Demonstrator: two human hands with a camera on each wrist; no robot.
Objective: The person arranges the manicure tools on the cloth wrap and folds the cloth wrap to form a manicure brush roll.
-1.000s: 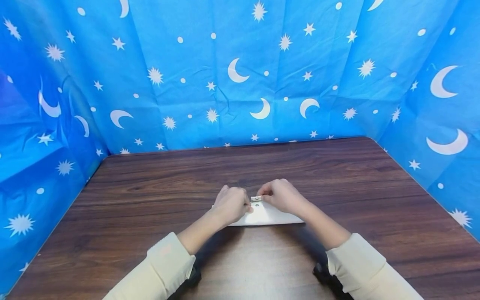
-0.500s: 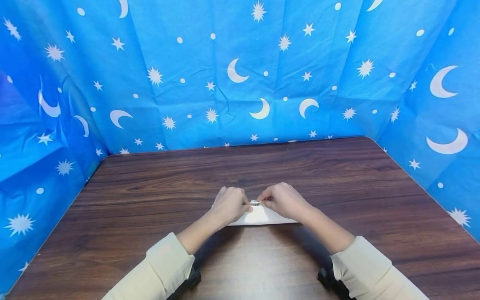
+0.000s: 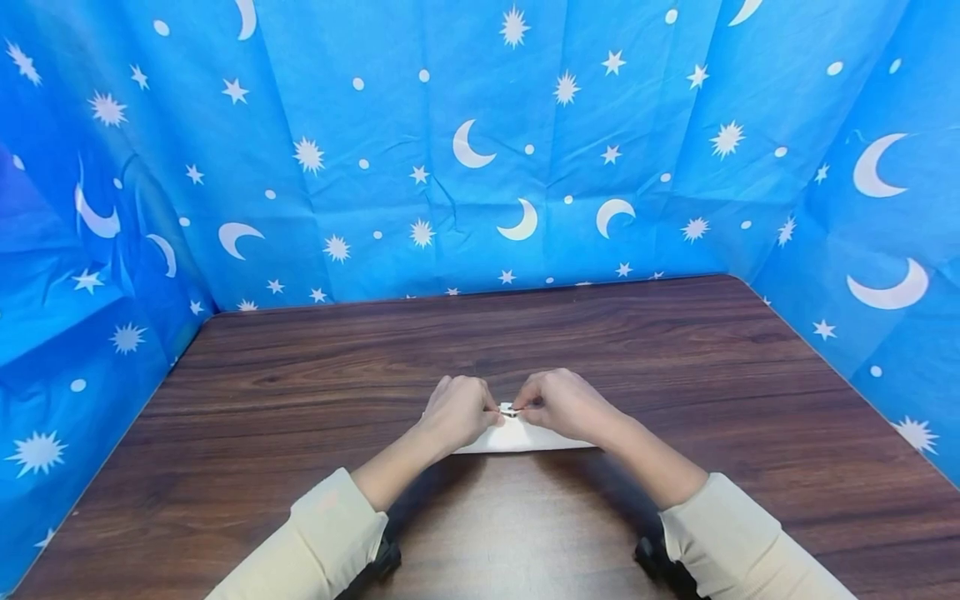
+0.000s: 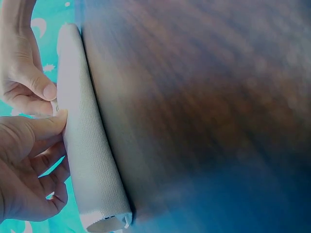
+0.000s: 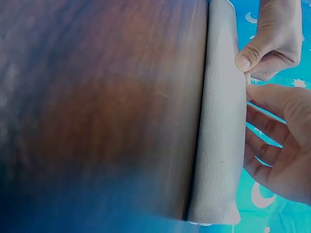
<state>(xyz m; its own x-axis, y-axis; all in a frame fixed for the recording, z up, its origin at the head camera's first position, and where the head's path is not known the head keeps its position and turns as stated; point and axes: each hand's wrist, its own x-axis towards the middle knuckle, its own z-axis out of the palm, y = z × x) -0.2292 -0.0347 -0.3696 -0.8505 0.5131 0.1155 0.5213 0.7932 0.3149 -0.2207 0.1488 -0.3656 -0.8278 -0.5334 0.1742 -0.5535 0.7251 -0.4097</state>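
Note:
A white ribbed-cloth roll or pouch [image 3: 521, 437], its exact kind unclear, lies crosswise on the table. A small pale tab [image 3: 507, 409] with what looks like a metal snap shows on its far side. My left hand [image 3: 459, 412] pinches the cloth beside the tab between thumb and finger. From the other side my right hand [image 3: 564, 405] pinches the tab, its fingertips almost meeting the left ones. In the left wrist view the cloth roll [image 4: 92, 141] has a hollow near end. The fingertips partly hide the snap in both wrist views.
The dark wood-grain table [image 3: 330, 358] extends around the roll on every side. A blue curtain [image 3: 420, 108] with white moons and stars stands behind it and along both sides. Dark straps or devices [image 3: 654, 560] sit beneath the forearms.
The right hand has come down slightly and toward me, bringing the raised tab down onto the cloth roll. My left hand has kept its pinch in nearly the same place.

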